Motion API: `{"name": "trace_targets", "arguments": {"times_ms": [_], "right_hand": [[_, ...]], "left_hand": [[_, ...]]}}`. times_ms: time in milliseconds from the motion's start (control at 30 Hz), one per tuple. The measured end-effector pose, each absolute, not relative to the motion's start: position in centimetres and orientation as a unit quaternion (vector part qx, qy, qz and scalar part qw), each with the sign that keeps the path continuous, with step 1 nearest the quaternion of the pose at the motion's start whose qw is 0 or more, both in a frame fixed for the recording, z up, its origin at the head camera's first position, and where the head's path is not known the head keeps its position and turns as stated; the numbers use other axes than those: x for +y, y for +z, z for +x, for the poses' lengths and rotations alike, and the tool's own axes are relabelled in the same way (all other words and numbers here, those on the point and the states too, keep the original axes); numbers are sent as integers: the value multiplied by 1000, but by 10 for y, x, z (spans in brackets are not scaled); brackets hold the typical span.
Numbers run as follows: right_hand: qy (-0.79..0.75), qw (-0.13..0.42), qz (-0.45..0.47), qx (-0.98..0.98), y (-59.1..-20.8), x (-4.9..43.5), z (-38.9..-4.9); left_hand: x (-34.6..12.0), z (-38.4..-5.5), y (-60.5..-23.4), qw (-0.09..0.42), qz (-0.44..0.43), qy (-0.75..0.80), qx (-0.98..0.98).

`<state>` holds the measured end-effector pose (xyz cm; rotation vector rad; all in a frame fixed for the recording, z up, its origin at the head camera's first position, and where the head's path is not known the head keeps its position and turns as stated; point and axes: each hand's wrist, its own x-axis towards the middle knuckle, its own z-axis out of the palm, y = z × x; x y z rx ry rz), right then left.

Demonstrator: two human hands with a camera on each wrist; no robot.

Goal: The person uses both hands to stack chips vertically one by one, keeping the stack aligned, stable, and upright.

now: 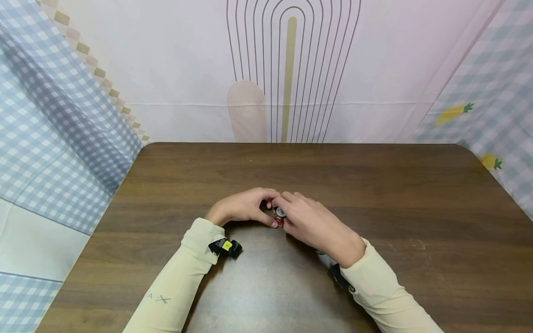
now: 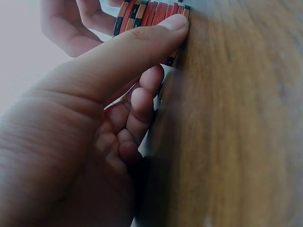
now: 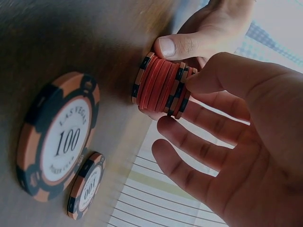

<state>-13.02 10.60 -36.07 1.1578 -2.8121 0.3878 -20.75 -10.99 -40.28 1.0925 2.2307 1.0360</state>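
Observation:
A stack of red, black and orange poker chips (image 3: 160, 85) stands on the table at the centre of the head view. My left hand (image 1: 245, 206) grips the lower part of the stack, its thumb along the near side and its fingers round the far side. At the top, my right hand (image 1: 318, 222) pinches the uppermost chips with its thumb and forefinger; its other fingers extend loosely. The top chip shows a pale centre. In the right wrist view a "100" poker chip (image 3: 59, 137) and another poker chip (image 3: 87, 186) lie flat near the right hand.
The brown wooden table (image 1: 166, 175) has rounded far corners. A pale patterned cloth (image 1: 187, 60) hangs behind it, with checked cloths at both sides. Each forearm wears a black strap at the cuff.

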Motion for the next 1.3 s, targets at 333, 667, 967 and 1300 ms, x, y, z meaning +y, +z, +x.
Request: {"name": "trace_targets", "arguments": {"times_ms": [333, 667, 967, 1300], "right_hand": [[128, 37, 372, -918, -358, 108, -131], [146, -10, 327, -933, -340, 124, -136], [96, -133, 272, -948, -327, 141, -143], [19, -161, 254, -954, -333, 145, -138]], "left_hand": [[-110, -207, -403, 224, 389, 373, 812], [-108, -207, -403, 237, 385, 380, 807], [-112, -205, -404, 229, 387, 370, 813], [-111, -205, -404, 228, 385, 372, 813]]}}
